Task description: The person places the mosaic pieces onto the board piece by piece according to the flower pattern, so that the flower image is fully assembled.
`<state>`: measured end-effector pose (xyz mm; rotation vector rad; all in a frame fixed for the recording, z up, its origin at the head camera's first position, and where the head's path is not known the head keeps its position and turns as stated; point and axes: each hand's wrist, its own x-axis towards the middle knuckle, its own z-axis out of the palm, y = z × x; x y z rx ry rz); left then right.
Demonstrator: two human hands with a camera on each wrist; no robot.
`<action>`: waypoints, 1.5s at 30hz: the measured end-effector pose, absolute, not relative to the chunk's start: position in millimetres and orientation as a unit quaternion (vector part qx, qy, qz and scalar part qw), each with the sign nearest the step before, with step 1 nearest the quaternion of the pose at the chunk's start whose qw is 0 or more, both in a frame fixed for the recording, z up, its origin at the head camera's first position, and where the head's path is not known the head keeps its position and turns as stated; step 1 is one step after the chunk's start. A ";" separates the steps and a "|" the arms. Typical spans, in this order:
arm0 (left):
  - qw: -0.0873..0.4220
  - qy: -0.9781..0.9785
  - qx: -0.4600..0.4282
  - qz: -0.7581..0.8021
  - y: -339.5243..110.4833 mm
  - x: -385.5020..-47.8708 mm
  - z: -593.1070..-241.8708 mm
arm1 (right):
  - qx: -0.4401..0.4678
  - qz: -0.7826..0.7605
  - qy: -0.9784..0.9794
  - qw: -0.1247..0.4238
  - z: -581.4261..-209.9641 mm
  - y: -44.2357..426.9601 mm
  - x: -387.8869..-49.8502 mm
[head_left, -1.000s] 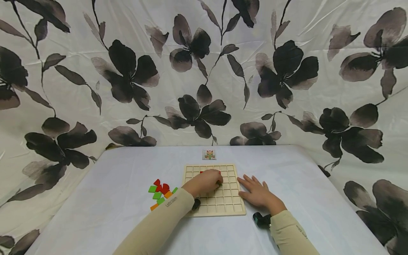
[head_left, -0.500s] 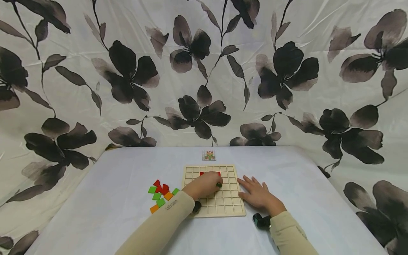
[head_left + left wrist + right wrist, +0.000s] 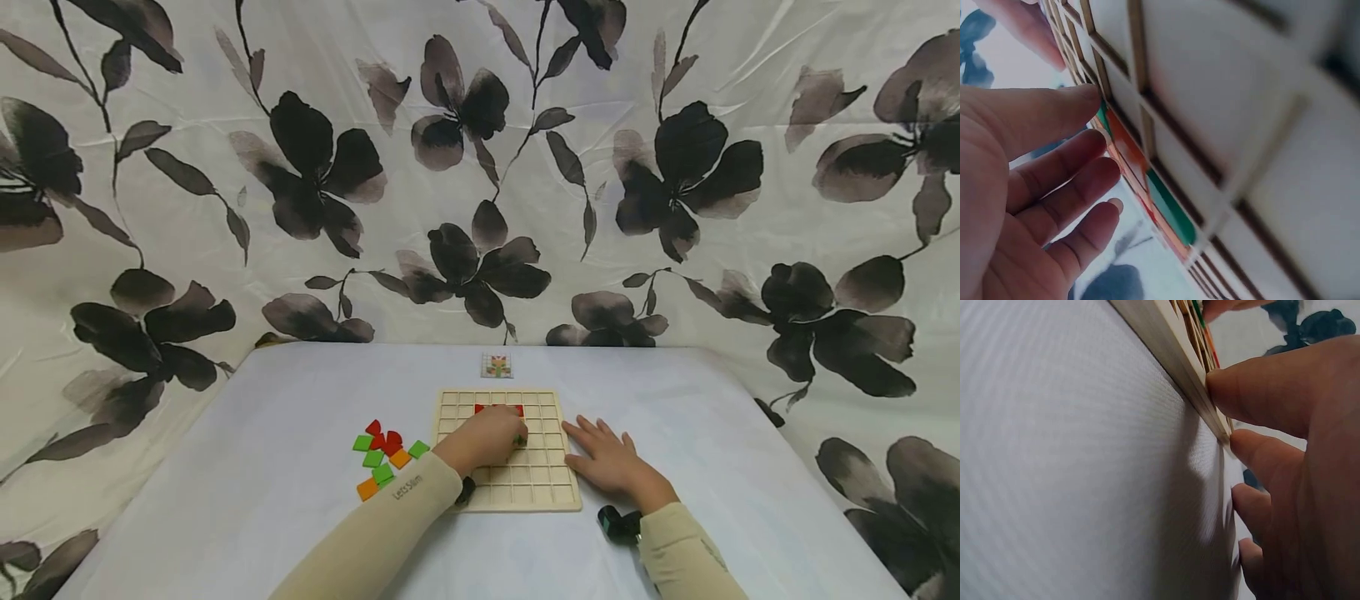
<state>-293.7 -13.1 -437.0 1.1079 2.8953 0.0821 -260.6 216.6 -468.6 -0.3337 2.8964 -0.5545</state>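
A wooden grid board (image 3: 536, 479) lies on the table. My left hand (image 3: 483, 437) reaches over it and pinches a green tile (image 3: 1104, 115) between thumb and fingertip, down at one of the grid's squares. Beside it in the left wrist view, an orange tile (image 3: 1125, 145) and another green tile (image 3: 1169, 209) sit in the grid. Red tiles (image 3: 519, 410) show in a row behind the hand, which partly hides them. My right hand (image 3: 611, 458) rests by the board's right side, fingers fairly straight, thumb and a fingertip touching its edge (image 3: 1200, 394).
Loose green, red and orange tiles (image 3: 372, 458) lie left of the board, near my left forearm. A small card with a coloured pattern (image 3: 497, 365) lies beyond the board. White cloth covers the table (image 3: 300, 417); a floral curtain (image 3: 570, 192) hangs behind.
My left hand stays over the same part of the grid, with only slight shifts of the hand at the green tile. The right hand keeps its place. The head view has shifted slightly.
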 end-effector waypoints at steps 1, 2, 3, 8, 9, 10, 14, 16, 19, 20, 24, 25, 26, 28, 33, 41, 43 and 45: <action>0.021 0.933 0.356 0.035 -15.6 -293.7 -436.6 | -0.110 -0.184 0.973 0.087 -469.0 217.0 -260.6; 0.019 0.933 0.356 0.047 -19.3 -294.5 -436.4 | -0.108 -0.182 0.973 0.088 -469.1 217.3 -260.7; 0.021 0.933 0.353 0.061 -24.1 -295.1 -436.0 | -0.107 -0.180 0.974 0.088 -469.6 217.6 -260.9; 0.050 0.946 0.275 0.166 -62.5 -298.6 -429.7 | -0.107 -0.191 0.972 0.089 -467.6 215.2 -260.4; 0.056 0.949 0.253 0.178 -71.6 -299.1 -428.3 | -0.109 -0.192 0.971 0.089 -467.0 214.4 -260.0; 0.059 0.951 0.236 0.189 -80.4 -299.7 -426.1 | -0.108 -0.194 0.971 0.090 -466.1 213.7 -259.6; 0.063 0.959 0.199 0.190 -111.6 -302.1 -423.5 | -0.107 -0.192 0.971 0.093 -465.0 213.2 -256.8; 0.068 0.962 0.194 0.182 -124.3 -303.1 -422.5 | -0.104 -0.189 0.972 0.093 -465.0 214.1 -256.8; 0.084 0.965 0.180 0.169 -140.5 -304.9 -422.9 | -0.106 -0.185 0.973 0.086 -465.1 214.8 -259.9; 0.090 0.966 0.174 0.167 -144.9 -304.4 -423.0 | -0.107 -0.186 0.973 0.084 -465.3 214.9 -260.6; 0.116 0.966 0.154 0.174 -157.8 -299.6 -426.1 | -0.110 -0.193 0.971 0.084 -467.9 215.0 -262.1; 0.117 0.966 0.152 0.175 -159.7 -297.8 -427.0 | -0.109 -0.194 0.971 0.084 -468.9 215.3 -262.2; 0.117 0.966 0.151 0.176 -161.5 -295.9 -428.3 | -0.109 -0.194 0.971 0.085 -469.7 215.4 -262.0; 0.116 0.965 0.149 0.180 -163.5 -291.9 -430.0 | -0.109 -0.196 0.971 0.084 -470.3 215.3 -261.7; 0.106 0.967 0.150 0.176 -157.7 -285.7 -434.8 | -0.110 -0.206 0.969 0.077 -469.3 217.0 -261.3; 0.073 0.981 0.115 0.136 -144.4 -281.6 -441.7 | -0.099 -0.214 0.968 0.082 -469.5 217.2 -262.0; 0.075 0.981 0.104 0.146 -145.0 -282.3 -441.9 | -0.097 -0.216 0.968 0.085 -469.8 216.0 -263.2; 0.080 0.978 0.097 0.167 -145.5 -282.3 -439.2 | -0.094 -0.219 0.967 0.087 -469.6 214.7 -264.4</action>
